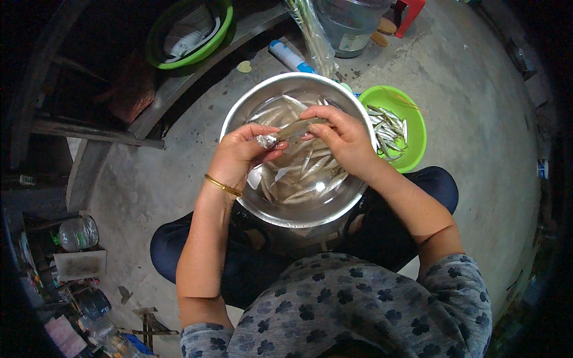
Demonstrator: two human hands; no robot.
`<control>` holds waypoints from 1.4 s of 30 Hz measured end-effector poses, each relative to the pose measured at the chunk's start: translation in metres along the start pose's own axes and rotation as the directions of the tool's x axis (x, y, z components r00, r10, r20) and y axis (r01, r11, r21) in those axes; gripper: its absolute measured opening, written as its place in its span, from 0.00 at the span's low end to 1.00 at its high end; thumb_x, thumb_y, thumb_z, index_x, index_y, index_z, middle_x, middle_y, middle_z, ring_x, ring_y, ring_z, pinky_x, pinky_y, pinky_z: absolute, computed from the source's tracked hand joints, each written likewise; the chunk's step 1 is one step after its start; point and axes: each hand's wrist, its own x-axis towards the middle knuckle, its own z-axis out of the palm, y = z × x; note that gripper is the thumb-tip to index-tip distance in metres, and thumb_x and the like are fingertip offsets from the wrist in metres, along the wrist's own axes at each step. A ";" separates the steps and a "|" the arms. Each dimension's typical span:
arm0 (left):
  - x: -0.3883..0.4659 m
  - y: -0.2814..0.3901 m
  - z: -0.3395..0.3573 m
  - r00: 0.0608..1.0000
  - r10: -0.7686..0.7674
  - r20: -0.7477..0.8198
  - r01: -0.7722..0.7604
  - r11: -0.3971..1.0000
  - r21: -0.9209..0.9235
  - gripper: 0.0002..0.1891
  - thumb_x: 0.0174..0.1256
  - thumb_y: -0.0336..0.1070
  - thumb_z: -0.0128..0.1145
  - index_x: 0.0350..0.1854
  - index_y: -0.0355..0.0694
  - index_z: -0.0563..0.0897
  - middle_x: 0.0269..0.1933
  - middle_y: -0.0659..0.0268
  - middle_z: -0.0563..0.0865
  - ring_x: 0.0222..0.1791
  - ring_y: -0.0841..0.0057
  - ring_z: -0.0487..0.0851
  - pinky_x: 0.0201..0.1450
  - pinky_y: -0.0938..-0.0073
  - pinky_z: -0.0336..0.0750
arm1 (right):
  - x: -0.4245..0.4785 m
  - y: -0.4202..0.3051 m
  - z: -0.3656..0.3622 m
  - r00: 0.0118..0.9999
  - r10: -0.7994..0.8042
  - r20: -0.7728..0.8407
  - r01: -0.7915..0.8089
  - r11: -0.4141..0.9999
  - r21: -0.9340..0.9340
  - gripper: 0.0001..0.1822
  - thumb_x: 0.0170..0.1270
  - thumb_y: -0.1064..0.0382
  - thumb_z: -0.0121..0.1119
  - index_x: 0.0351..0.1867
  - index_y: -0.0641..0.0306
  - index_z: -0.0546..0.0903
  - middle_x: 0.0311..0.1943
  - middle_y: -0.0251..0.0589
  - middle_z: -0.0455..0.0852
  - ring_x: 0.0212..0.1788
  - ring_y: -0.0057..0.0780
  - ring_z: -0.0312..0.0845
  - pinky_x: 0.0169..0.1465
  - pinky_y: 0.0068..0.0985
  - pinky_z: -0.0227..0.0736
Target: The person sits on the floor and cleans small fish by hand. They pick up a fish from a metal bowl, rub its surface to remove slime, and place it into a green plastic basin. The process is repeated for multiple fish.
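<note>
A small slender fish is stretched between my two hands above a round stainless-steel basin. My left hand, with a gold-coloured bangle at the wrist, pinches one end of it. A shiny whitish lump shows at those fingertips; whether it is part of the fish I cannot tell. The other end is gripped by the thumb and fingers of my right hand. Below, several silvery fish lie in cloudy water inside the basin.
Right of the basin, a lime-green bowl holds several small fish. Beyond it stand a clear plastic bucket and a red stool. Bagged green stalks and a blue-white roll lie behind. A green-rimmed basin sits upper left.
</note>
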 end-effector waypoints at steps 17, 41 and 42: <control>-0.005 0.006 0.005 0.993 0.117 0.010 -0.117 0.981 0.155 0.14 0.61 0.21 0.55 0.50 0.28 0.80 0.43 0.56 0.86 0.41 0.74 0.85 0.50 0.77 0.80 | 0.005 -0.009 -0.011 0.874 0.480 0.079 -0.446 0.727 0.522 0.18 0.68 0.62 0.57 0.55 0.69 0.72 0.33 0.41 0.81 0.28 0.21 0.78 0.32 0.19 0.78; 0.010 -0.017 0.011 0.929 0.369 -0.036 -0.298 0.801 0.519 0.12 0.53 0.27 0.63 0.40 0.32 0.78 0.32 0.66 0.83 0.30 0.81 0.80 0.34 0.81 0.76 | 0.002 -0.015 -0.001 0.893 0.443 0.076 -0.418 0.756 0.504 0.18 0.68 0.61 0.57 0.54 0.68 0.73 0.31 0.41 0.81 0.26 0.22 0.78 0.30 0.21 0.78; 0.010 -0.017 0.014 0.927 0.372 -0.045 -0.280 0.769 0.575 0.13 0.54 0.27 0.63 0.41 0.32 0.78 0.32 0.65 0.83 0.30 0.81 0.80 0.35 0.81 0.76 | 0.002 -0.014 0.000 0.891 0.447 0.074 -0.421 0.755 0.503 0.18 0.68 0.61 0.57 0.54 0.68 0.73 0.31 0.41 0.81 0.26 0.22 0.78 0.30 0.21 0.78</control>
